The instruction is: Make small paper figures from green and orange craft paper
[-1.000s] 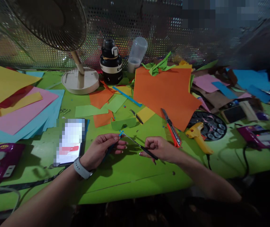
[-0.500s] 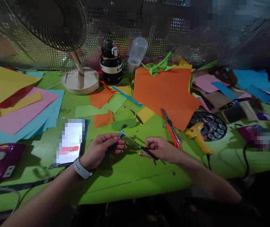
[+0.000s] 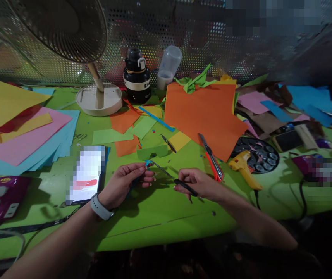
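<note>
My left hand (image 3: 129, 179) pinches a small piece of blue paper (image 3: 148, 164) between thumb and index finger, its other fingers loosely curled. More blue shows beneath that hand, mostly hidden. My right hand (image 3: 196, 183) is closed on a slim tool with a black handle (image 3: 184, 186) and a thin metal front; the edge-on view hides its exact kind. Its tip lies beside the blue piece; contact is unclear. Just beyond the fingertips lies a folded green paper strip (image 3: 152, 151). Tweezers (image 3: 168, 143) and a red utility knife (image 3: 212, 161) lie farther out.
A lit phone (image 3: 87, 174) lies left of my left wrist. Orange sheets (image 3: 200, 112), a yellow glue gun (image 3: 247, 168) and a black round tray (image 3: 263, 155) are to the right. At the back stand a fan (image 3: 98, 100) and a black bottle (image 3: 136, 83).
The tool in my right hand has tilted slightly, and its handle sits a little farther right. My left hand has barely moved and still pinches the blue paper.
</note>
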`<state>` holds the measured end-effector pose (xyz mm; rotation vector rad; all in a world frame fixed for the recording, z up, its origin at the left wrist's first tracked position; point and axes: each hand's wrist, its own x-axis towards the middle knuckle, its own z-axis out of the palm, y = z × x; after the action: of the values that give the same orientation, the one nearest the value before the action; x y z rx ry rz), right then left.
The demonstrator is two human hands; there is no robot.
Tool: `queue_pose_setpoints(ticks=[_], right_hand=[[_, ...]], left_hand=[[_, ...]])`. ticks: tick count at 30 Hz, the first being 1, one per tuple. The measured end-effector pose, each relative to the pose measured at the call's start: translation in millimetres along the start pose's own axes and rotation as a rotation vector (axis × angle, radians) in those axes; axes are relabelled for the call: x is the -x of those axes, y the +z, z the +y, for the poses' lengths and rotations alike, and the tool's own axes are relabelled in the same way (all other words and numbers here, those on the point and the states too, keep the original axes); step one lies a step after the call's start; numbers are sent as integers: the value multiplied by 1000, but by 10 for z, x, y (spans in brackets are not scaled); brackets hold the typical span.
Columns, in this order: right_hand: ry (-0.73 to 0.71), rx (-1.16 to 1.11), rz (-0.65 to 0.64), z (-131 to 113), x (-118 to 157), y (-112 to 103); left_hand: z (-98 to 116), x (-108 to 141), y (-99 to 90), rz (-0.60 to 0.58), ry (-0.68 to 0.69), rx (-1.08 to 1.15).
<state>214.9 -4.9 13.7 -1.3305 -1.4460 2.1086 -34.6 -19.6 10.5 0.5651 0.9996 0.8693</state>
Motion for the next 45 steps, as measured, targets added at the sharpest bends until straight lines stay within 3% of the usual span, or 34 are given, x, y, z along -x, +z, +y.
queue_pose_setpoints(ticks=[28, 38, 41, 45], right_hand=[[19, 69, 23, 35, 2, 30], [19, 59, 24, 47, -36, -16], [-82, 27, 109, 60, -52, -73], [-157, 172, 285, 61, -58, -181]], left_hand=[[-11, -2, 2, -15, -13, -10], [56, 2, -54, -96, -194, -182], [127, 8, -66, -52, -78, -149], [262, 4, -101, 134, 128, -103]])
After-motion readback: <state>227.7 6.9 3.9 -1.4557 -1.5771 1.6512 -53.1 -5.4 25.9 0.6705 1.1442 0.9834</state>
